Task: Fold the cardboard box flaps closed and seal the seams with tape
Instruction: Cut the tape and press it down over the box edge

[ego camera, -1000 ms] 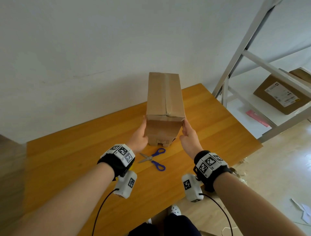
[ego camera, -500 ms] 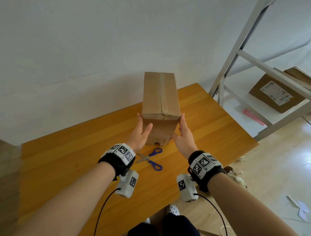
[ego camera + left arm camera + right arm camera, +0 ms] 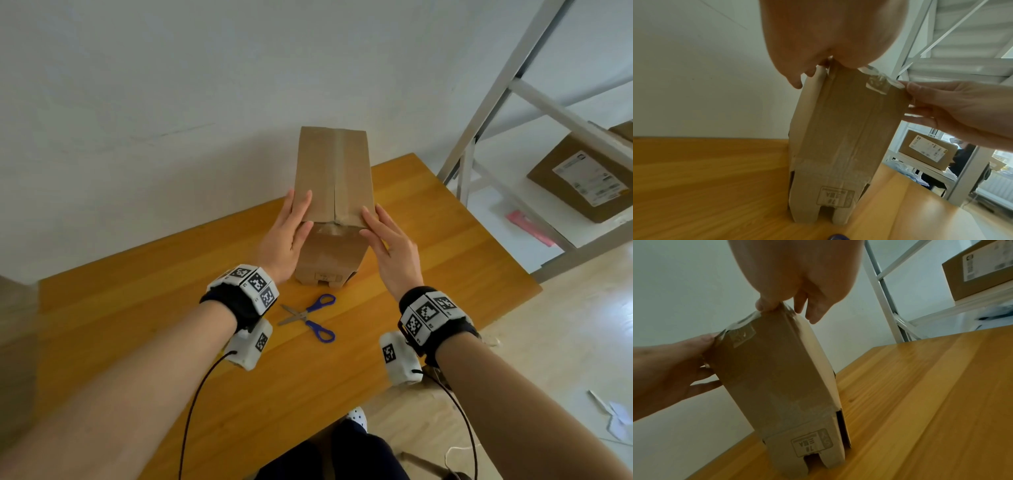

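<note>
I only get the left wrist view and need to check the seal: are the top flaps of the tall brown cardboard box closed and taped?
Observer: Yes. The head view shows the tall brown cardboard box with both top flaps down and a strip of tape along their centre seam.
Operator: How do the hands sit up there?
Observer: The left hand lies with straight fingers over the top's near left corner. The right hand rests straight fingers at the near right edge.
Operator: Any cutting tool nearby?
Observer: A pair of blue-handled metal scissors lies open on the orange wooden table, just in front of the box.
</note>
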A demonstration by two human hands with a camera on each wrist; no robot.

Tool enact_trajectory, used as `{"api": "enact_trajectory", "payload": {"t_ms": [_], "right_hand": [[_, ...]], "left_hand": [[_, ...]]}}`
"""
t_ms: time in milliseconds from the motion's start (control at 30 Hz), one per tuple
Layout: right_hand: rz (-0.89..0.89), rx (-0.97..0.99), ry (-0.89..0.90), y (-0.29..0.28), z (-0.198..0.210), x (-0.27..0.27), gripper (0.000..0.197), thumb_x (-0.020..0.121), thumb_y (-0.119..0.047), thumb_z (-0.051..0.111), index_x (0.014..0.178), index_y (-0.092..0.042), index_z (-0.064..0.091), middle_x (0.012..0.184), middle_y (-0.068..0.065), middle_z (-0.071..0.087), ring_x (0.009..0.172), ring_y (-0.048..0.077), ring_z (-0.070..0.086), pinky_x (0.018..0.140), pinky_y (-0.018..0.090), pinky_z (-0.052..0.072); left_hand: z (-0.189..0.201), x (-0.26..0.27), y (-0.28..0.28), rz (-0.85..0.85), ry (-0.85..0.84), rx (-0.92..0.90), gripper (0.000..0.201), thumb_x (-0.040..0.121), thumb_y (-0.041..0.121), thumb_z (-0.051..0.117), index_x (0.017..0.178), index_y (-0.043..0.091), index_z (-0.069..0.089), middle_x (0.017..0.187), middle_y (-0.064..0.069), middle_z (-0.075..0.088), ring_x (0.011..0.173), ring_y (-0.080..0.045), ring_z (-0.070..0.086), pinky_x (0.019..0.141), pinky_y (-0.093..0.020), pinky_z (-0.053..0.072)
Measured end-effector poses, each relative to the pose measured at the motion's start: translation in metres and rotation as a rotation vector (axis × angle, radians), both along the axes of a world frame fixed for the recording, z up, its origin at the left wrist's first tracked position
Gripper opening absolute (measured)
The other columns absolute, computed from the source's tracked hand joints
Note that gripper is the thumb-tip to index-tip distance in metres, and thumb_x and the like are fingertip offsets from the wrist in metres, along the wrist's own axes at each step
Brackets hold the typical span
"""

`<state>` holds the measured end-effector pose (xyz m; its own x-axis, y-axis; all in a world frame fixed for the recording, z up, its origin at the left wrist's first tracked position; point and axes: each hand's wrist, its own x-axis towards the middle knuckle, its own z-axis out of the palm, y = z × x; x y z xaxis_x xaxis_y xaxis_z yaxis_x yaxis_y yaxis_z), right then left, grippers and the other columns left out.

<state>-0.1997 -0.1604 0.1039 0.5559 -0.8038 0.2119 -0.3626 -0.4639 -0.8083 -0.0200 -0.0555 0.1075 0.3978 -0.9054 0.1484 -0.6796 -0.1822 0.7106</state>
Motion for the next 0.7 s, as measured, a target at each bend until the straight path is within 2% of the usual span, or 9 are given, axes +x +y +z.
{"api": "enact_trajectory", "payload": {"t_ms": [67,100,167,233,300,333,400,500,700], "right_hand": [[-0.021,-0.066,-0.004,-0.002,-0.002,0.002,0.037,0.094,-0.026,0.055,0.131,-0.024,0.056,0.146,0.004,0.044,0.133,0.015,0.040,0.109,0.029,0.035],[-0.032,-0.086,0.001,-0.004,-0.004,0.002,0.037,0.093,-0.024,0.058,0.130,-0.023,0.057,0.144,0.005,0.046,0.133,0.019,0.042,0.109,0.035,0.037],[-0.044,-0.102,0.025,-0.007,-0.007,0.002,0.041,0.090,-0.021,0.063,0.130,-0.025,0.057,0.142,0.007,0.048,0.128,0.025,0.047,0.106,0.045,0.041],[-0.043,-0.102,0.053,-0.006,-0.008,0.003,0.050,0.085,-0.024,0.069,0.132,-0.027,0.054,0.141,0.005,0.048,0.123,0.026,0.049,0.100,0.047,0.045],[-0.052,-0.118,0.054,-0.002,-0.007,0.006,0.056,0.079,-0.037,0.073,0.130,-0.025,0.055,0.142,0.002,0.044,0.126,0.022,0.046,0.100,0.038,0.045],[-0.066,-0.137,0.043,0.000,-0.006,0.009,0.057,0.076,-0.043,0.073,0.126,-0.021,0.057,0.142,0.001,0.043,0.127,0.020,0.044,0.099,0.034,0.045],[-0.101,-0.163,0.023,0.003,-0.004,0.018,0.056,0.075,-0.052,0.071,0.116,-0.016,0.058,0.141,0.001,0.042,0.125,0.020,0.045,0.096,0.034,0.047],[-0.143,-0.166,0.044,0.006,-0.001,0.030,0.057,0.073,-0.057,0.069,0.105,-0.013,0.053,0.136,0.000,0.044,0.117,0.018,0.048,0.089,0.036,0.052],[-0.161,-0.199,0.067,0.008,0.001,0.037,0.050,0.074,-0.047,0.071,0.099,-0.009,0.052,0.128,0.003,0.048,0.113,0.020,0.046,0.082,0.029,0.050]], "left_hand": [[-0.004,0.001,0.000,0.006,-0.043,-0.024,0.052,0.099,0.034,0.030,0.147,0.036,0.011,0.157,0.006,-0.004,0.134,-0.014,0.032,0.075,-0.022,0.053],[-0.005,0.002,0.000,0.006,-0.059,-0.031,0.052,0.099,0.033,0.031,0.147,0.036,0.013,0.157,0.007,-0.003,0.131,-0.018,0.040,0.065,-0.022,0.055],[-0.006,0.002,-0.001,0.012,-0.075,-0.039,0.051,0.098,0.033,0.033,0.146,0.035,0.017,0.157,0.007,0.000,0.128,-0.020,0.045,0.060,-0.022,0.055],[-0.003,0.002,-0.001,0.018,-0.065,-0.047,0.050,0.097,0.034,0.036,0.145,0.034,0.022,0.157,0.006,0.001,0.135,-0.019,0.035,0.071,-0.024,0.054],[-0.002,0.002,-0.002,0.008,-0.049,-0.055,0.050,0.095,0.038,0.040,0.143,0.035,0.026,0.157,0.005,0.000,0.142,-0.017,0.019,0.089,-0.023,0.046],[-0.001,0.001,-0.003,0.001,-0.045,-0.062,0.050,0.094,0.041,0.041,0.142,0.036,0.029,0.158,0.005,-0.001,0.143,-0.016,0.015,0.094,-0.023,0.040],[-0.001,-0.002,-0.006,-0.002,-0.027,-0.087,0.047,0.093,0.044,0.043,0.139,0.038,0.036,0.158,0.001,-0.001,0.143,-0.017,0.012,0.102,-0.025,0.034],[-0.001,-0.007,-0.009,0.027,-0.021,-0.099,0.044,0.092,0.045,0.042,0.135,0.038,0.042,0.158,-0.002,0.003,0.143,-0.021,0.014,0.105,-0.026,0.030],[-0.003,-0.006,-0.009,0.043,-0.031,-0.106,0.039,0.094,0.035,0.044,0.133,0.037,0.046,0.157,-0.004,0.009,0.142,-0.022,0.018,0.102,-0.022,0.028]]}}
